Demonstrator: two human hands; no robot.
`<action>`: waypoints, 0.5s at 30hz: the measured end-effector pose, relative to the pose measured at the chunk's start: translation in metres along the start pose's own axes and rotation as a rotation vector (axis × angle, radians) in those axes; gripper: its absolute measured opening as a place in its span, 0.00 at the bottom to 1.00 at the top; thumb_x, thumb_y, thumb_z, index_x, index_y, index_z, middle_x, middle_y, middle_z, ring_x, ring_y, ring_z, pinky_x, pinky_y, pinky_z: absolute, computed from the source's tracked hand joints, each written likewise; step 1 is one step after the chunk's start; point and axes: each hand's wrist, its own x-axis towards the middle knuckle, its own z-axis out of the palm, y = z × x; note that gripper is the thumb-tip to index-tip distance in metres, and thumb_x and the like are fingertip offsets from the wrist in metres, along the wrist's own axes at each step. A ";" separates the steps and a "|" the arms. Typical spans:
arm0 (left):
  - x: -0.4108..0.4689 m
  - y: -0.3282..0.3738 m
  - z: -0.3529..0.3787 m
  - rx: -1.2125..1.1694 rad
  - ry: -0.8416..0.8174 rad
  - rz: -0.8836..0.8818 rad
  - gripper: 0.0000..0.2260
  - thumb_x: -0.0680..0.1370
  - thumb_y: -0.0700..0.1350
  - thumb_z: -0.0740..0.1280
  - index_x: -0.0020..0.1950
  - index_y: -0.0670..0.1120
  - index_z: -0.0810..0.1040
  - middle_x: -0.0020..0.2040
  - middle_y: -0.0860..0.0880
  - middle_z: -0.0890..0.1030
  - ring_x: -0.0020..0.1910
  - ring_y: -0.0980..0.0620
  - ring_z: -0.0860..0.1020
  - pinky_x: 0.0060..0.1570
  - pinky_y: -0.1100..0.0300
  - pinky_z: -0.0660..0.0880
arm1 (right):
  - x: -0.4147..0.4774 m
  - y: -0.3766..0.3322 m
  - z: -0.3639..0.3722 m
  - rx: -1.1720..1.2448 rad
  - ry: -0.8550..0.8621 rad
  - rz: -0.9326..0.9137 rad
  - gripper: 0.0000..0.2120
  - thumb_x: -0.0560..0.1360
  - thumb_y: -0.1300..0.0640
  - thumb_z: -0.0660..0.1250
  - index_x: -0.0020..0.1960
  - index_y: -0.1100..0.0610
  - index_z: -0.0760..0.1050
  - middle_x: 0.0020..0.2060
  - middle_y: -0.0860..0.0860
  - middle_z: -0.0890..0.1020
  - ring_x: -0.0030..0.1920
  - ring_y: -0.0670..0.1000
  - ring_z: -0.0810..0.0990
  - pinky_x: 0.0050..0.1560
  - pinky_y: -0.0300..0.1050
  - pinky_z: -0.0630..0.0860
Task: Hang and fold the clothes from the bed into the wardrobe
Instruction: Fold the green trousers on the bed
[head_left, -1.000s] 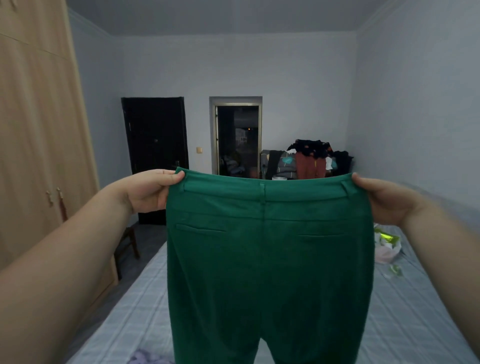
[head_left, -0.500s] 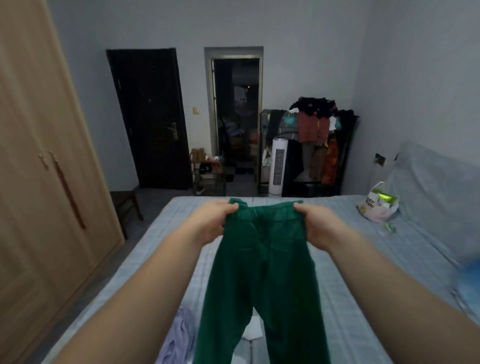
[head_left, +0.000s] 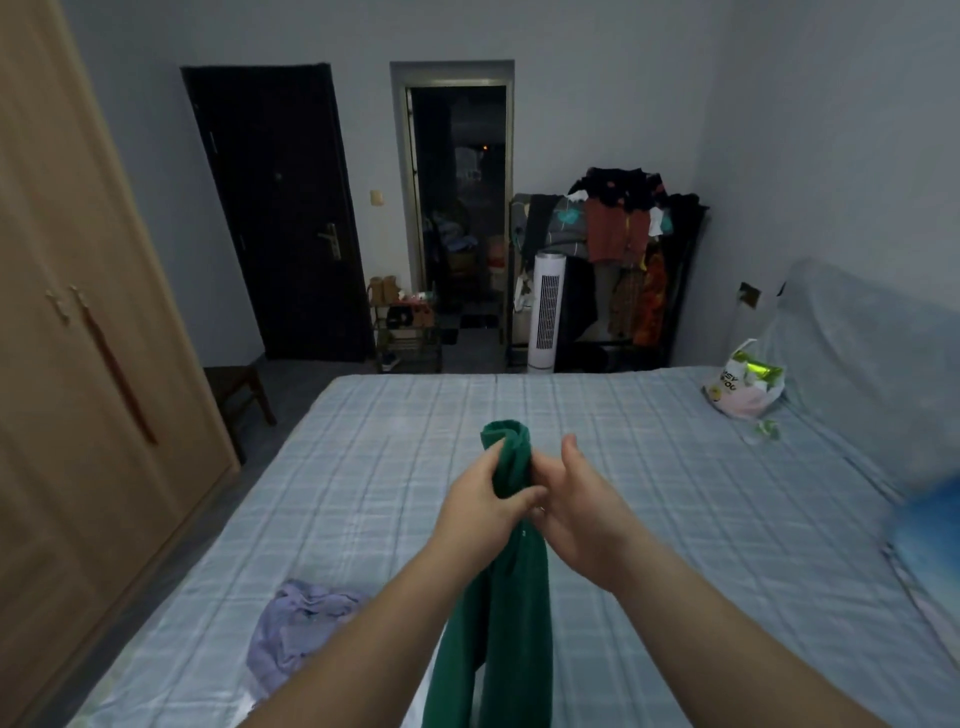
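Note:
I hold a pair of green trousers (head_left: 506, 613) above the bed (head_left: 649, 467), folded lengthwise with the waistband bunched together at the top. My left hand (head_left: 480, 501) is wrapped around the waistband from the left. My right hand (head_left: 574, 512) presses against it from the right, fingers extended upward. The legs hang down between my forearms, out of the bottom of the view. A crumpled lilac garment (head_left: 301, 629) lies on the bed at my lower left. The light wooden wardrobe (head_left: 78, 364) stands along the left wall with its doors closed.
A plastic bag (head_left: 743, 387) sits near the grey headboard cushion (head_left: 872, 353) at right. A blue item (head_left: 930, 530) lies at the bed's right edge. Beyond the bed stand a loaded clothes rack (head_left: 618, 249), a white tower fan (head_left: 545, 312), a dark door (head_left: 280, 208) and a wooden stool (head_left: 239, 387).
The trousers were held up spread wide by the waistband. My hands have come together, folding them in half lengthwise, and lowered them over the bed; my view has tilted down.

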 end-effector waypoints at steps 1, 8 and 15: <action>0.000 -0.002 -0.001 -0.021 0.060 0.009 0.15 0.77 0.45 0.70 0.60 0.58 0.77 0.50 0.60 0.82 0.50 0.62 0.80 0.47 0.70 0.75 | -0.001 0.000 -0.002 -0.011 -0.008 -0.002 0.34 0.83 0.37 0.39 0.73 0.56 0.70 0.69 0.52 0.77 0.71 0.49 0.72 0.73 0.49 0.64; -0.007 -0.005 -0.028 -0.329 0.129 0.031 0.13 0.81 0.33 0.59 0.55 0.46 0.81 0.48 0.49 0.85 0.49 0.50 0.83 0.48 0.58 0.79 | -0.006 -0.012 -0.034 -0.250 0.302 -0.212 0.12 0.83 0.60 0.58 0.53 0.60 0.80 0.48 0.57 0.85 0.58 0.62 0.81 0.56 0.53 0.79; -0.036 0.030 -0.028 -0.435 0.106 0.090 0.15 0.80 0.34 0.57 0.52 0.45 0.83 0.49 0.45 0.85 0.49 0.49 0.82 0.47 0.60 0.78 | -0.011 -0.008 -0.062 -0.342 0.081 -0.098 0.30 0.71 0.52 0.73 0.70 0.46 0.69 0.67 0.48 0.75 0.67 0.48 0.75 0.69 0.51 0.70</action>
